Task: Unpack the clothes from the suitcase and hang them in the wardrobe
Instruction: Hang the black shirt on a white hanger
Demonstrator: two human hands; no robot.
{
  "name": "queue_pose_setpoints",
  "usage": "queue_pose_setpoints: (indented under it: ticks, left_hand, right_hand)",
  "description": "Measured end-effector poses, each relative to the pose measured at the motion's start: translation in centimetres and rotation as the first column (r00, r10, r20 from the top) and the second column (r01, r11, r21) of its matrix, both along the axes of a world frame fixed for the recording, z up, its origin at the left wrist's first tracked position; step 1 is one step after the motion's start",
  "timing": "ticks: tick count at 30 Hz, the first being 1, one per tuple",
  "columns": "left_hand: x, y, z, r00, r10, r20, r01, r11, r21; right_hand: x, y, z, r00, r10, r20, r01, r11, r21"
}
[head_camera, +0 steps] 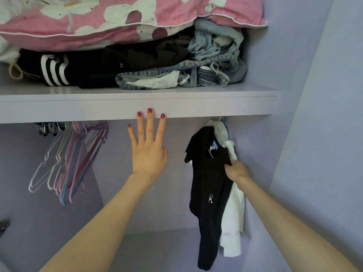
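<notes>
Home bedroom closet, inside of a lilac built-in wardrobe (pixel 306 79). Shelf (pixel 137 103) runs across at 12 o'clock, stacked with folded dark clothes (pixel 94 69), crumpled jeans (pixel 208 69), and a pink floral duvet (pixel 78 22) on top. At 9 o'clock, a bunch of bare wire hangers (pixel 68 160) in pastel colours hangs under the shelf. At 3 o'clock, a black top (pixel 208 193) and a white garment (pixel 233 222) hang on hangers. Plain painted side wall at 3 o'clock, domestic storage throughout.
</notes>
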State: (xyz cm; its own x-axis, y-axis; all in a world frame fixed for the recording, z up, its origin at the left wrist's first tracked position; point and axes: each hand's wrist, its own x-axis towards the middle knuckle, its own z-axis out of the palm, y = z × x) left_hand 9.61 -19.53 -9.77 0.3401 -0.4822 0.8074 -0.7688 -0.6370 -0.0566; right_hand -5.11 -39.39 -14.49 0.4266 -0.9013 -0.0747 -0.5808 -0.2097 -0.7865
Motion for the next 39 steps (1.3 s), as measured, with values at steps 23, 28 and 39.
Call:
queue_pose_setpoints:
  ticks: [23, 28, 39]
  left_hand:
    - [-27.4, 16.4, -21.2, 0.416, -0.075, -0.906, 0.813, 0.477, 0.334]
    - [-34.6, 16.1, -23.9, 0.42, -0.037, -0.907, 0.884, 0.243, 0.399]
    - [-58.8, 7.0, -31.8, 0.3, 0.123, -0.946, 0.954, -0.053, 0.296]
  right_hand:
    - [-31.4, 30.5, -16.7, 0.862, 0.335, -0.38, -0.181, 0.905, 0.386]
    - [-40.8, 31.9, -20.1, 0.864, 0.197, -0.464, 0.03, 0.899, 0.438]
    - [-65.0, 27.5, -27.1, 0.88, -0.189, -0.435, 0.423, 0.728, 0.539]
